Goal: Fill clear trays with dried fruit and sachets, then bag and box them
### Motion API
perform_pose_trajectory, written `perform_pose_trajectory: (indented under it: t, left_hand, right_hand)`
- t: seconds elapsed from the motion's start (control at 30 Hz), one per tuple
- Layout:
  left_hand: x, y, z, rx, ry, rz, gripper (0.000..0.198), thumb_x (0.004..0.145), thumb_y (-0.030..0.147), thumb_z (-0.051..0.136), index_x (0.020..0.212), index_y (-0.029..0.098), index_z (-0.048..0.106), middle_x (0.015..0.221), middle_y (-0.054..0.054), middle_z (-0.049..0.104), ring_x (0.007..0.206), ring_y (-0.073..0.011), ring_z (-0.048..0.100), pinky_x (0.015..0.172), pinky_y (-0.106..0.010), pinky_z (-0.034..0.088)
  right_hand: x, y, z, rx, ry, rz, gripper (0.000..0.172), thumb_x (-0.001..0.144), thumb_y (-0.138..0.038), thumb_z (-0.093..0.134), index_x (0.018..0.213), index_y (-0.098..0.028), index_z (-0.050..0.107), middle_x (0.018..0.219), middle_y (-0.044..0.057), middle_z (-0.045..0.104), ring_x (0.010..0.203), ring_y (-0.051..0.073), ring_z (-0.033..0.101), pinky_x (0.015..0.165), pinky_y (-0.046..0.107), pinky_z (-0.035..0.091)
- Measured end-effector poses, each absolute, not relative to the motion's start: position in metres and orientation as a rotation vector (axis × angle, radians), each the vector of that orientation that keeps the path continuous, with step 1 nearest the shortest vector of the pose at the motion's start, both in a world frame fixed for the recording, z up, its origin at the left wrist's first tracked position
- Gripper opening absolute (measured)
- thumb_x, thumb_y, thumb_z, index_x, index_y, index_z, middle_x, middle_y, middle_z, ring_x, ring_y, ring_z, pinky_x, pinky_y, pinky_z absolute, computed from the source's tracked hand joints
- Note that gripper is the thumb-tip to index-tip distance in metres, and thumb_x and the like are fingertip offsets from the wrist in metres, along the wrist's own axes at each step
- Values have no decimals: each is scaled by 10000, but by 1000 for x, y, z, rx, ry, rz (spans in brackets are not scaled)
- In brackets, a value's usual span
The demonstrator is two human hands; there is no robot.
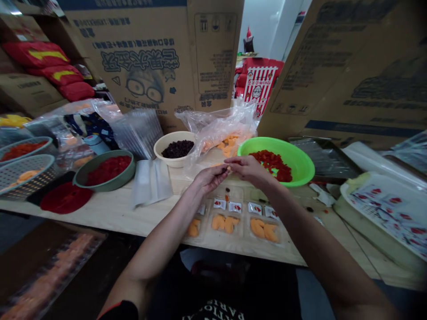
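I'm watching the left hand (209,178) and right hand (248,171) working close together, their fingertips pinched narrowly on a small orange piece (228,169) above the clear compartment tray (237,193) on the wooden table (100,218). I'm counting three tray compartments of orange pieces (225,223), five red-printed sachets (235,207), and three bowls: a white bowl (163,144) of dark raisins (178,149), plus a green bowl (300,164) and a grey-green bowl (78,178), both holding diced red pieces (271,165).

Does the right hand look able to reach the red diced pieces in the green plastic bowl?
Probably yes: the right hand sits beside the green plastic bowl, and nothing covers the red diced pieces.
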State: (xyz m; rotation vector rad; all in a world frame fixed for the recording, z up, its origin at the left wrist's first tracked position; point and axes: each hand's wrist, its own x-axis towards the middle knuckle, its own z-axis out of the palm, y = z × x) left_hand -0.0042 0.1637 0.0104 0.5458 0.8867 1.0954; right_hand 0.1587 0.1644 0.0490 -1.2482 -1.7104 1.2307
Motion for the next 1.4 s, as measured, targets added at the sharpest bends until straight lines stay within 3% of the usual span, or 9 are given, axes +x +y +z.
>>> perform_pose_trajectory:
  t: [0.1, 0.23, 0.4, 0.57, 0.77, 0.9, 1.1, 1.27, 1.4]
  left_hand:
    - [-3, 155, -1, 924, 1046, 947, 128, 740, 78, 733, 867, 87, 716, 737, -68, 715, 616, -107, 658, 623, -197, 548]
    - [24, 137, -25, 1577, 1291, 627, 98, 800, 123, 665, 860, 100, 737, 648, -31, 688, 536, -122, 623, 550, -216, 494]
    - [36, 139, -36, 1866, 1390, 497, 85, 754, 127, 689, 770, 125, 773, 690, -64, 721, 731, -206, 679, 712, -276, 508]
    - [9, 169, -27, 2083, 1464, 308, 245, 747, 95, 646, 940, 148, 788, 879, -101, 766, 885, -226, 687, 816, -286, 498]
    - [7, 178, -31, 2264, 1336, 28, 251, 693, 61, 664, 864, 182, 801, 853, -79, 773, 858, -217, 692, 783, -260, 490]
    - [6, 177, -33, 2301, 1272, -13, 255, 706, 40, 625, 826, 184, 798, 807, -50, 771, 804, -185, 687, 726, -224, 478]
    - [-14, 161, -24, 2326, 1212, 97, 358, 784, 93, 567, 1077, 171, 759, 892, -52, 751, 748, -159, 669, 695, -216, 470]
    - [-16, 138, -34, 2436, 1013, 162, 259, 821, 114, 541, 929, 168, 770, 887, -69, 685, 726, -154, 625, 712, -238, 457]
    - [-15, 137, -44, 2232, 1115, 377, 169, 793, 111, 581, 852, 134, 737, 877, -67, 669, 747, -155, 610, 712, -244, 458]
  right_hand:
    - [173, 162, 42, -1196, -1418, 1449, 286, 717, -311, 690, 961, -169, 641, 564, -68, 433, 443, 64, 295, 417, 208, 182]
    - [182, 153, 27, -1241, -1350, 1508, 304, 665, -311, 718, 918, -170, 625, 522, -92, 370, 436, 59, 274, 410, 205, 162]
    - [193, 144, 7, -1367, -1460, 1445, 280, 739, -349, 633, 952, -166, 624, 521, -92, 368, 434, 70, 267, 423, 209, 167]
    - [201, 138, -11, -1580, -2125, 898, 142, 796, -191, 554, 812, -149, 689, 667, 5, 626, 604, 123, 521, 558, 220, 351]
    - [190, 129, -35, -1913, -2429, 490, 379, 808, -120, 532, 1130, -157, 727, 990, 145, 755, 862, 231, 691, 682, 253, 419]
    - [190, 129, -43, -1877, -2489, 552, 314, 805, -146, 560, 1037, -190, 768, 936, 124, 766, 835, 221, 699, 673, 244, 418]
    - [204, 141, -43, -1768, -2226, 708, 292, 841, -150, 485, 960, -131, 751, 868, 83, 741, 743, 167, 632, 655, 230, 409]
    - [203, 151, -48, -1600, -1983, 1009, 340, 816, -190, 440, 995, -118, 720, 630, -12, 599, 576, 129, 500, 558, 223, 378]
    - [196, 151, -51, -1562, -1929, 1097, 309, 786, -192, 449, 963, -136, 696, 575, -36, 529, 536, 119, 457, 515, 213, 346]
